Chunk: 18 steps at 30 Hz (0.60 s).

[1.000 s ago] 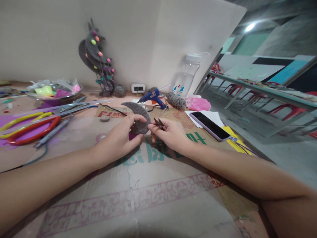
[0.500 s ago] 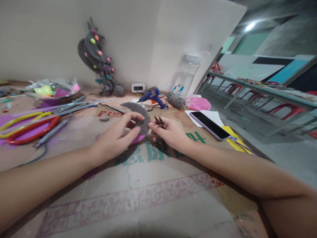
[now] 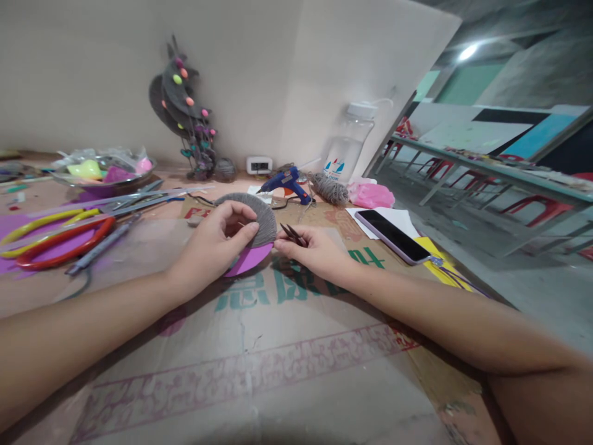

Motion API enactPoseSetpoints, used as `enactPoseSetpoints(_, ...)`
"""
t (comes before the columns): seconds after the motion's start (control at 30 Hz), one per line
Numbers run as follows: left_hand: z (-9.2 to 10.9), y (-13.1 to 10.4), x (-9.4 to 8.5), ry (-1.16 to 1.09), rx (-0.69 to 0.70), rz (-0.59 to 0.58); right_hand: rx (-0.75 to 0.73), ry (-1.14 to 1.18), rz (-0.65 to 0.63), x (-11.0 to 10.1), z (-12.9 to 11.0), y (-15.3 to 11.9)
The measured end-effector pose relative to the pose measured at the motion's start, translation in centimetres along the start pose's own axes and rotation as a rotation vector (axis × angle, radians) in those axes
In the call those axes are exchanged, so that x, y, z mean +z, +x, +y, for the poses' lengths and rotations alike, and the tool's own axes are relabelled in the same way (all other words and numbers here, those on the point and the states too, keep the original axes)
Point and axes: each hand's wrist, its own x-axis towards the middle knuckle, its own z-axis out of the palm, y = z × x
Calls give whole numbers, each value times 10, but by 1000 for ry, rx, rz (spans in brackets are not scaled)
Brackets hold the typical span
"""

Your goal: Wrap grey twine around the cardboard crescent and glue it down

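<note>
Left hand [image 3: 215, 244] pinches the grey-wrapped crescent [image 3: 262, 216], its purple part [image 3: 250, 259] showing below, over the cardboard [image 3: 287, 358] near its far edge; right hand [image 3: 319, 250] grips small dark-bladed scissors [image 3: 293, 234], fingertips at the crescent's right edge.

Btl [image 3: 345, 148] reads "OOK"; cardboard [image 3: 296, 346] w/ green Chinese chars, partly hidden.

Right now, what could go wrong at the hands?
Blades: the small dark scissors in the right hand stick up open beside the grey yarn-wound crescent; they might snag the yarn or nick the left hand.
Winding: the yarn stops at a bare purple part, so it could slip there.
Glue gun: lies just behind the crescent, possibly hot; can't tell.
</note>
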Motion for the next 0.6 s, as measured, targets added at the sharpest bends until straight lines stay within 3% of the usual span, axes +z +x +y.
enactPoseSetpoints(0.37,5,2,-3,-156,-179,-49,20,-17,96,1,-1,-1)
enactPoseSetpoints(0.6,6,3,-1,17,-160,-86,14,-82,168,0,-4,-2)
